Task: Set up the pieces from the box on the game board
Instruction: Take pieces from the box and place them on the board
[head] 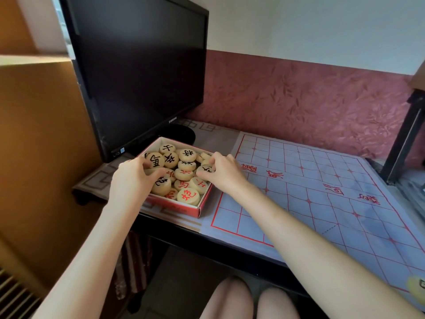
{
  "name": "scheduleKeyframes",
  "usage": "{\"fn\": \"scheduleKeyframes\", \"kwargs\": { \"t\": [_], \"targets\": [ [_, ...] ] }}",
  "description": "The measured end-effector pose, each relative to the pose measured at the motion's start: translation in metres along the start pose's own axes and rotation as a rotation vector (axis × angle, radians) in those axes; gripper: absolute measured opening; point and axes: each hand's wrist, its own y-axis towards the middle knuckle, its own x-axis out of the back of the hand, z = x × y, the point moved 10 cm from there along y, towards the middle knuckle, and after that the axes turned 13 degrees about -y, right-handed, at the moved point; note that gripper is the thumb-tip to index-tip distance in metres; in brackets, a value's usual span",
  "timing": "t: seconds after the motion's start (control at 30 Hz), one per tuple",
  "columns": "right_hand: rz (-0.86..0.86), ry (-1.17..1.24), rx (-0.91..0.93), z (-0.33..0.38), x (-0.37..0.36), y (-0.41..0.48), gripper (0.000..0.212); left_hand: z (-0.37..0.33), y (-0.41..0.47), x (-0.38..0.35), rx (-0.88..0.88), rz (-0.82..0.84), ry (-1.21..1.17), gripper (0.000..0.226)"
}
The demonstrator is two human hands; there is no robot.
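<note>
An open red box (181,209) is being kept at the centre left of the frame, on a patterned cloth (96,180) that is being spread over the dark table (230,249). The box is being filled by round wooden pieces (187,155), piled loosely, some marked in black and some in red.

Both hands are being held over the box. The left hand (133,178) is being laid on the left side of the pile, its fingers curled down among the discs and its thumb stretched across them; whether a disc is actually being gripped cannot be told, since the palm is hiding it. The right hand (223,171) is being held at the right side of the box, where a black-marked piece (205,169) is being pinched between the thumb and the curled fingertips.

The game board (322,203), a pale blue sheet ruled with a red grid and red characters, is being laid flat just to the right of the box, across the right half of the frame. One blurred disc (417,287) is being shown on it at the lower right edge. A black monitor (138,65) is being stood behind the box, at the upper left.
</note>
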Motion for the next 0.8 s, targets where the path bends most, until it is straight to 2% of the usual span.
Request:
{"fn": "scheduleKeyframes", "kwargs": {
  "t": [0.23, 0.37, 0.5, 0.6, 0.8],
  "targets": [
    [-0.033, 0.056, -0.093, -0.001, -0.013, 0.005, 0.053, 0.001, -0.004, -0.001, -0.009, 0.058, -0.162, 0.052],
    [-0.023, 0.092, -0.104, -0.003, -0.014, 0.005, 0.052, -0.007, -0.009, -0.001, -0.062, 0.079, -0.143, 0.054],
    [0.033, 0.112, -0.065, 0.005, -0.017, 0.001, 0.054, -0.009, -0.013, -0.003, -0.066, 0.088, -0.158, 0.052],
    [0.078, 0.162, -0.021, 0.009, -0.019, -0.003, 0.049, -0.012, -0.015, -0.003, -0.084, 0.089, -0.147, 0.051],
    [0.01, 0.319, 0.06, 0.012, -0.007, -0.012, 0.043, -0.019, -0.018, -0.004, -0.104, 0.089, -0.191, 0.051]
  ]
}}
